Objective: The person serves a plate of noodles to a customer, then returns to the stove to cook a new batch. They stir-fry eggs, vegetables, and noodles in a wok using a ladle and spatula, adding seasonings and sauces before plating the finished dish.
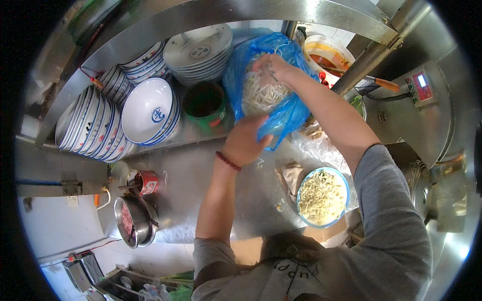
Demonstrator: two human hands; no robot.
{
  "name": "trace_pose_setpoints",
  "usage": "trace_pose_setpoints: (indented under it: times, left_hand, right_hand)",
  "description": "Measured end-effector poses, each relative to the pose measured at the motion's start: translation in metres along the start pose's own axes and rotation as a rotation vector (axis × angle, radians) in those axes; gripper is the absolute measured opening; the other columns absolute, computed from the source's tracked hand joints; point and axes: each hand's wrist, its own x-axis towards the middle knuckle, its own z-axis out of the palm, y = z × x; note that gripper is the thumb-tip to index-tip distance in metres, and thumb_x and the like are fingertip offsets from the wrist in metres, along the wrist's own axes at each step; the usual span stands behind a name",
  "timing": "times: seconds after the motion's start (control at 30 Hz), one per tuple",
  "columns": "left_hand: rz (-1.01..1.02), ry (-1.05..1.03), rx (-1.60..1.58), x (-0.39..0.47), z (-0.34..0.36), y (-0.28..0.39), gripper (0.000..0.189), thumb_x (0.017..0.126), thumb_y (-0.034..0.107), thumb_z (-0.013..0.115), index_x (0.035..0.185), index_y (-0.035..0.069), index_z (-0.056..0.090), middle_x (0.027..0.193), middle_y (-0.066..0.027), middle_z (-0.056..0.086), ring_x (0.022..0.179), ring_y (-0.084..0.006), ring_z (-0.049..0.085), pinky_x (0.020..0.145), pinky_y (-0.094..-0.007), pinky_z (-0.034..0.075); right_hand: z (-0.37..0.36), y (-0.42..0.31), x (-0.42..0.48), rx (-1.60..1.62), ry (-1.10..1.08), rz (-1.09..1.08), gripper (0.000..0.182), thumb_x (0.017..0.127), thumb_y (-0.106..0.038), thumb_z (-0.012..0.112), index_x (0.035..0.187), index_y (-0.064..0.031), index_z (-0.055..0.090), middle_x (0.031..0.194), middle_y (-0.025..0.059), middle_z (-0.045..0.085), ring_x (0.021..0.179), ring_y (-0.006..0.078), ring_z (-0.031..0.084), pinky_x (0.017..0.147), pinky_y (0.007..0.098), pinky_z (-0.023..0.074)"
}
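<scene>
A blue plastic bag (280, 126) full of bean sprouts (263, 96) lies at the back of the steel counter, its mouth spread wide. My right hand (273, 69) reaches down into the sprouts; its fingers are partly buried, so their grip is hidden. At the bag's near left edge, my left hand (246, 137) is held with thumb and fingers apart and nothing visible between them. A red bead bracelet (228, 161) circles that wrist. Nearer to me on the right, a blue-rimmed bowl (347, 195) holds pale noodles (323, 199).
Stacked bowls (145, 109) and plates (197, 47) line the back left beside a green tub (205, 105). A red can (148, 182) and a steel pot (145, 220) stand at the left. Behind my right arm is a bucket of red sauce (322, 60). A steel shelf edge (263, 10) crosses above.
</scene>
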Motion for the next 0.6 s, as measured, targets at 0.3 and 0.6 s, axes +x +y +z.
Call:
trace_pose_setpoints:
  times: [0.3,0.6]
  left_hand:
    - [-0.001,-0.086,-0.028,0.003,0.007,0.008,0.043,0.077,0.024,0.065,0.113,0.002,0.056,0.108,-0.0193,0.059,0.102,-0.0357,0.054,0.089,-0.0408,0.043]
    - [-0.084,-0.155,-0.001,0.004,0.011,0.006,0.043,0.078,0.025,0.064,0.112,0.000,0.058,0.112,-0.0191,0.059,0.104,-0.0347,0.055,0.089,-0.0392,0.044]
  right_hand:
    - [0.004,0.039,-0.035,-0.517,-0.239,-0.135,0.047,0.057,-0.028,0.078,0.098,-0.0103,0.065,0.092,0.0078,0.064,0.086,0.0187,0.061,0.072,0.0328,0.0499]
    - [-0.058,-0.040,-0.036,-0.485,0.019,-0.186,0.038,0.066,-0.023,0.075,0.100,-0.0094,0.066,0.090,0.0075,0.066,0.085,0.0177,0.063,0.076,0.0289,0.0504]
